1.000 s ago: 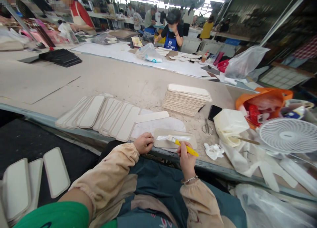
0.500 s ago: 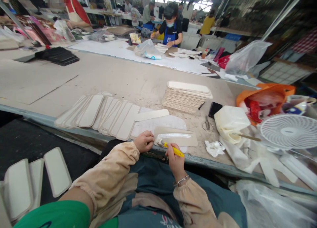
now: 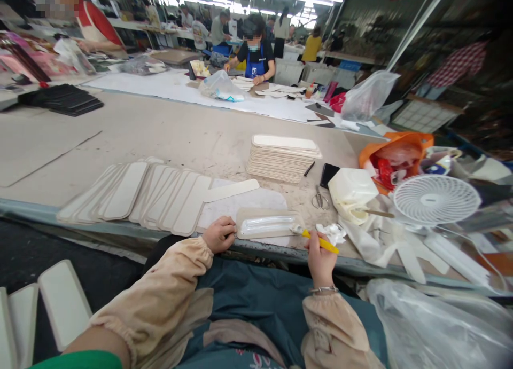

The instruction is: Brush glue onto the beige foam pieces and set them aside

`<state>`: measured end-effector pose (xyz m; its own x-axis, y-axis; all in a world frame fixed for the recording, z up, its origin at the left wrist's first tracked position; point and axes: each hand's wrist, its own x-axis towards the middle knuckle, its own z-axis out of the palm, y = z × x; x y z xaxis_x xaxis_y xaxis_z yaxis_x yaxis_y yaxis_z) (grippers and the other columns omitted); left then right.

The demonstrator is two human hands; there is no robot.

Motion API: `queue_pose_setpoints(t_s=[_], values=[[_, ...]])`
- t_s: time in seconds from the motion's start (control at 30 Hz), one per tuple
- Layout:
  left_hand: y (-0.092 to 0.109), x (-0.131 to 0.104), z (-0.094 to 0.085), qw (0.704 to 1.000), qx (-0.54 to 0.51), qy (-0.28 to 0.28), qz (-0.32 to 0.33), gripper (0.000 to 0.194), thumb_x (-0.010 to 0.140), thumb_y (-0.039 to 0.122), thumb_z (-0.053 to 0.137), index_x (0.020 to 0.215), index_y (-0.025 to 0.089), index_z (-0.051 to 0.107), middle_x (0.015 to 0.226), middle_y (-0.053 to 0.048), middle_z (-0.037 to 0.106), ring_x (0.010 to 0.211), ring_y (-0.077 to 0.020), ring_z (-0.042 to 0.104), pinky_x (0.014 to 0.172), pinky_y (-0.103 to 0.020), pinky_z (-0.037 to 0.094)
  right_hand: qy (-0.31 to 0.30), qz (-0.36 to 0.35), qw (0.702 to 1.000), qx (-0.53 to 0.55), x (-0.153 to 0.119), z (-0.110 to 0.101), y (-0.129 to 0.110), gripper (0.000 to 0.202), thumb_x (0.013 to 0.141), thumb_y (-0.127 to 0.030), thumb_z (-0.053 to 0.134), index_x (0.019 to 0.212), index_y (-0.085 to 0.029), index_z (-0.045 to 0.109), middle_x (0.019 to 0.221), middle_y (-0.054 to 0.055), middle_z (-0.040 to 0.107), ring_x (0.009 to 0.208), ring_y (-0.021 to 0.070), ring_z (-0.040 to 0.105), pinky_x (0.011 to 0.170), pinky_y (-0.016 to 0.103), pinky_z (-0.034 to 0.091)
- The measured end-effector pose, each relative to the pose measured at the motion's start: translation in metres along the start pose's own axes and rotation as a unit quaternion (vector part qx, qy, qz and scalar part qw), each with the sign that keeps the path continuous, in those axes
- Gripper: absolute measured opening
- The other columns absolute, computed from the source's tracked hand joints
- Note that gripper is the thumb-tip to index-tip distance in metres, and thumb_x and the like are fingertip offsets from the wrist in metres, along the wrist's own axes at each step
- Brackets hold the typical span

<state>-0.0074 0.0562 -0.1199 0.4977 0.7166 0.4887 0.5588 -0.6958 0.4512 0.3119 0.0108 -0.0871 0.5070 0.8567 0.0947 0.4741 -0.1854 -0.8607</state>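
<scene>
In my right hand (image 3: 321, 256) is a yellow-handled brush (image 3: 316, 240), its white-coated bristles at the right end of a beige rounded panel (image 3: 250, 215). Wet white glue (image 3: 266, 224) lies in long streaks along that panel. My left hand (image 3: 220, 234) is closed at the panel's left end; whether the fingers pinch its edge is hard to make out. Under the panel lies a pale sheet (image 3: 224, 209), with a narrow cream strip (image 3: 232, 190) across it. Left of it, several similar panels (image 3: 160, 195) are fanned out, overlapping.
A neat stack of panels (image 3: 282, 159) stands behind. To the right are scissors (image 3: 319, 199), a black phone (image 3: 329, 175), a white plastic container (image 3: 352, 190), crumpled tissue (image 3: 332, 233) and a white fan (image 3: 436, 199). Across the table a person in a blue apron (image 3: 254, 64) works.
My right hand has swept the brush rightward from the panel's left end to its right end, and the glue now covers more of it. My left hand stays at the left end. The view has shifted.
</scene>
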Motion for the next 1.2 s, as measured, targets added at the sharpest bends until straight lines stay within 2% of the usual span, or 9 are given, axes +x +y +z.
queue_pose_setpoints(t_s=[0.13, 0.27, 0.33, 0.43, 0.57, 0.8, 0.97, 1.07, 1.2], values=[[0.000, 0.000, 0.000, 1.000, -0.001, 0.000, 0.001, 0.018, 0.074, 0.011, 0.050, 0.076, 0.018, 0.066, 0.082, -0.007, 0.060, 0.085, -0.0183, 0.058, 0.081, -0.034, 0.052, 0.034, 0.011, 0.998, -0.053, 0.008, -0.010, 0.007, 0.048, 0.084, -0.062, 0.042, 0.083, -0.018, 0.059, 0.054, 0.001, 0.060, 0.055, 0.0183, 0.057, 0.060, 0.029, 0.041], [0.000, 0.000, 0.000, 1.000, 0.000, 0.002, 0.002, 0.017, 0.074, 0.011, 0.050, 0.076, 0.018, 0.066, 0.083, -0.007, 0.061, 0.086, -0.0184, 0.058, 0.081, -0.034, 0.052, 0.047, -0.006, 0.999, -0.013, 0.001, -0.001, 0.000, 0.048, 0.084, -0.063, 0.044, 0.085, -0.017, 0.059, 0.055, 0.000, 0.059, 0.054, 0.0170, 0.056, 0.060, 0.029, 0.042], [0.000, 0.000, 0.000, 1.000, 0.004, 0.003, 0.004, 0.017, 0.074, 0.011, 0.050, 0.076, 0.018, 0.066, 0.084, -0.008, 0.061, 0.087, -0.0188, 0.059, 0.079, -0.034, 0.052, 0.025, -0.010, 0.998, 0.053, -0.007, 0.011, -0.007, 0.046, 0.084, -0.061, 0.046, 0.086, -0.017, 0.058, 0.054, -0.001, 0.057, 0.052, 0.0155, 0.054, 0.059, 0.028, 0.042], [0.001, 0.001, 0.000, 1.000, 0.007, 0.004, 0.006, 0.017, 0.074, 0.011, 0.050, 0.076, 0.018, 0.065, 0.083, -0.008, 0.061, 0.087, -0.0191, 0.059, 0.079, -0.034, 0.052, -0.057, -0.014, 0.990, 0.131, -0.021, 0.033, -0.017, 0.041, 0.086, -0.057, 0.048, 0.087, -0.018, 0.057, 0.055, -0.002, 0.055, 0.050, 0.0140, 0.052, 0.054, 0.026, 0.042], [0.002, 0.002, -0.002, 1.000, 0.007, 0.006, 0.008, 0.017, 0.074, 0.010, 0.050, 0.076, 0.018, 0.065, 0.082, -0.008, 0.061, 0.086, -0.0189, 0.059, 0.078, -0.033, 0.052, -0.109, -0.030, 0.987, 0.115, -0.027, 0.050, -0.020, 0.037, 0.087, -0.054, 0.048, 0.088, -0.018, 0.059, 0.056, -0.002, 0.056, 0.051, 0.0142, 0.054, 0.055, 0.026, 0.043], [0.003, 0.003, -0.003, 1.000, 0.010, 0.012, 0.018, 0.017, 0.074, 0.010, 0.049, 0.075, 0.016, 0.065, 0.083, -0.009, 0.061, 0.084, -0.0193, 0.059, 0.077, -0.033, 0.052, 0.001, -0.012, 1.000, 0.022, 0.003, 0.016, 0.000, 0.045, 0.085, -0.060, 0.046, 0.089, -0.017, 0.058, 0.056, -0.001, 0.058, 0.052, 0.0159, 0.054, 0.058, 0.029, 0.043], [0.002, 0.002, -0.002, 1.000, 0.012, 0.009, 0.012, 0.017, 0.074, 0.010, 0.049, 0.076, 0.017, 0.064, 0.083, -0.008, 0.061, 0.085, -0.0194, 0.059, 0.076, -0.033, 0.052, 0.068, 0.009, 0.997, 0.042, 0.020, -0.001, 0.009, 0.048, 0.083, -0.064, 0.046, 0.088, -0.018, 0.055, 0.058, 0.000, 0.059, 0.049, 0.0146, 0.052, 0.057, 0.029, 0.042], [0.002, 0.002, -0.002, 1.000, 0.011, 0.011, 0.014, 0.016, 0.074, 0.010, 0.049, 0.076, 0.017, 0.064, 0.083, -0.009, 0.061, 0.085, -0.0196, 0.059, 0.077, -0.034, 0.052, 0.072, 0.004, 0.996, 0.053, 0.026, 0.000, 0.007, 0.050, 0.082, -0.065, 0.045, 0.089, -0.017, 0.055, 0.058, 0.000, 0.059, 0.049, 0.0146, 0.051, 0.056, 0.029, 0.042], [0.003, 0.003, -0.002, 1.000, 0.008, 0.010, 0.013, 0.017, 0.073, 0.010, 0.049, 0.076, 0.017, 0.064, 0.083, -0.008, 0.061, 0.085, -0.0195, 0.059, 0.078, -0.034, 0.052, 0.033, -0.003, 0.998, 0.049, 0.028, 0.007, 0.004, 0.048, 0.083, -0.064, 0.044, 0.084, -0.018, 0.055, 0.057, 0.000, 0.058, 0.049, 0.0146, 0.051, 0.056, 0.029, 0.042]])
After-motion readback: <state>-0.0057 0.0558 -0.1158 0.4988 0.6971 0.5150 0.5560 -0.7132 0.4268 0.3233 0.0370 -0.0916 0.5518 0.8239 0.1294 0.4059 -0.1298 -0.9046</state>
